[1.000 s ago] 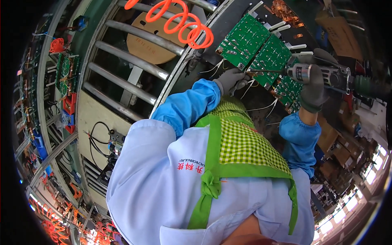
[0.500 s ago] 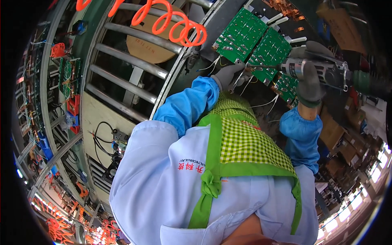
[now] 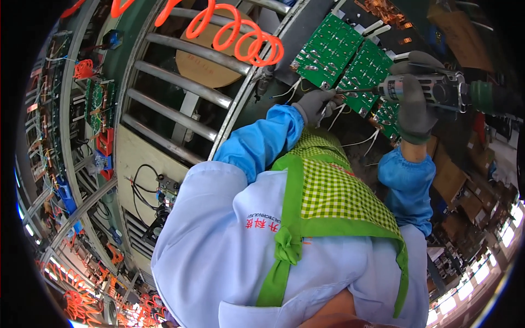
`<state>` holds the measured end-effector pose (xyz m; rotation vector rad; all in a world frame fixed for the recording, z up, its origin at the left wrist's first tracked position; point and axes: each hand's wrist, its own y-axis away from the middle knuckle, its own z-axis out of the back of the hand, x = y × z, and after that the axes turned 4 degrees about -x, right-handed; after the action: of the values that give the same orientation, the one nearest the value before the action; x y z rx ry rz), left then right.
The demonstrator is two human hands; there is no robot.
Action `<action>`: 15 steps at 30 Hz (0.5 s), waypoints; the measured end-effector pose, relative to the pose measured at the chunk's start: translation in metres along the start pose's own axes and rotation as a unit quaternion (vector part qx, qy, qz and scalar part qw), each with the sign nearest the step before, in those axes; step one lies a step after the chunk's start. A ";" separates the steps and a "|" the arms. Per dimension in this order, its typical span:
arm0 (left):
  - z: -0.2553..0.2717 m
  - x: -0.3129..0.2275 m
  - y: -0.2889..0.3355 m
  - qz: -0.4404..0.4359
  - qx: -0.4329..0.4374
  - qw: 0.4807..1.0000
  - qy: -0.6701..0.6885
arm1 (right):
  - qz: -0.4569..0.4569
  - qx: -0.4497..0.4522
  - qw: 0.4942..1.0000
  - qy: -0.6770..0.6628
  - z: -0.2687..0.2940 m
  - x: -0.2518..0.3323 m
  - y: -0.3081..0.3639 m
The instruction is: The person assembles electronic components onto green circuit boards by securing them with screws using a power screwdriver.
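My right hand (image 3: 416, 112), in a grey glove, is wrapped round a grey power screwdriver (image 3: 443, 92) with a green rear end. Its long thin bit points left across the green circuit boards. At the tip of the bit, my gloved left hand (image 3: 316, 106) has its fingers pinched together. A small shiny metal piece shows by those fingertips, too small to name. Two large green circuit boards, one on the left (image 3: 327, 48) and one beside it (image 3: 367, 68), lie on the dark bench. Part of another green board (image 3: 387, 116) shows below the screwdriver. White wires (image 3: 367, 141) trail from the boards toward me.
An orange coiled hose (image 3: 235, 35) hangs over a roller conveyor (image 3: 183, 74) on the left. Copper-coloured parts (image 3: 385, 11) lie at the bench's far side. A shelf line with more boards (image 3: 99, 106) stands at far left; cardboard boxes (image 3: 456, 180) are at right.
The whole view has shifted slightly, so the bench and boards sit a little further right. Both hands keep their grips, with the bit still beside my left fingertips.
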<state>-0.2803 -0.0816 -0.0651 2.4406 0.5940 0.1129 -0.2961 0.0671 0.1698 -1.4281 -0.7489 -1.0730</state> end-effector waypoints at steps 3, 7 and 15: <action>0.010 -0.004 -0.005 -0.010 0.020 1.000 -0.009 | -0.006 -0.016 1.000 0.020 -0.003 0.004 -0.002; 0.000 -0.006 0.000 -0.005 0.014 1.000 -0.011 | 0.030 -0.028 0.997 0.067 0.005 -0.011 -0.001; 0.006 -0.004 0.002 -0.017 0.021 1.000 -0.012 | -0.014 -0.044 0.999 -0.004 -0.001 -0.002 0.002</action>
<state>-0.2820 -0.0886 -0.0687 2.4669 0.6339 0.0584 -0.2950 0.0658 0.1666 -1.5007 -0.7361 -1.1345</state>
